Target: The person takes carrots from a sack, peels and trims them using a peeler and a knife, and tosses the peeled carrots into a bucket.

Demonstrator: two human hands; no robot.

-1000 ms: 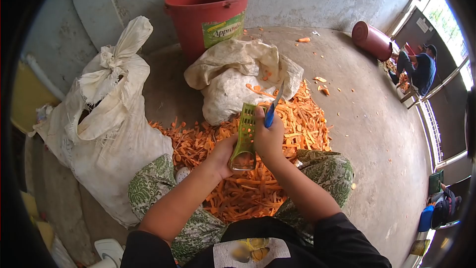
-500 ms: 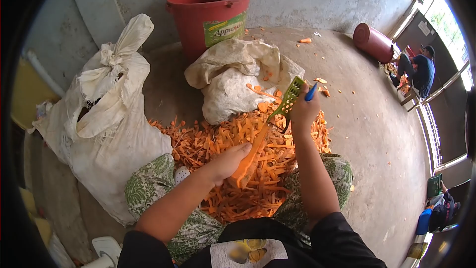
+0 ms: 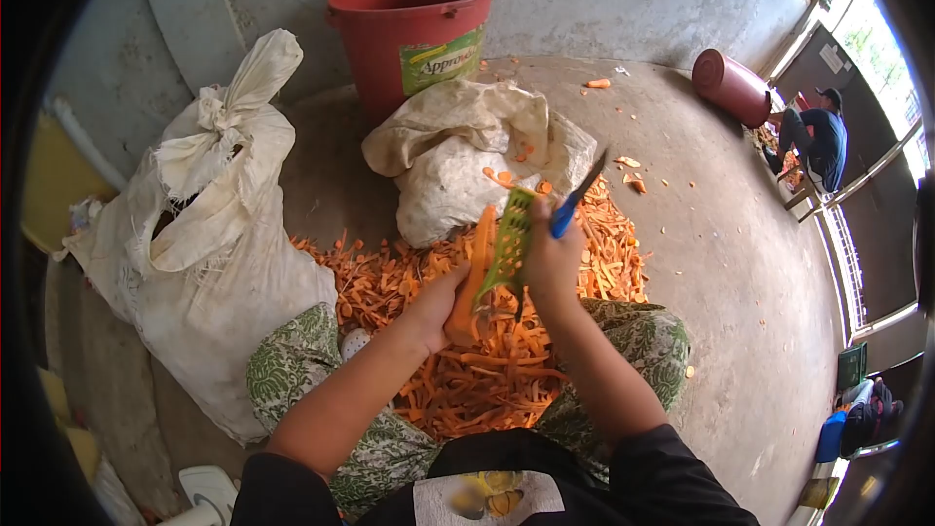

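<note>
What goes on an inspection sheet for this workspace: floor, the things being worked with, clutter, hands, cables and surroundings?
Surface: grey floor with scattered orange scraps.
Job's things: carrot, green peeler, blue-handled knife with its blade exposed.
Clutter: heap of orange peelings below the hands; crumpled sack beyond it.
Hands: left hand grips the carrot; right hand holds peeler and knife together.
Cables: nothing seen.
Surroundings: tied white sack at left, red bucket near the wall, another person seated at far right.
</note>
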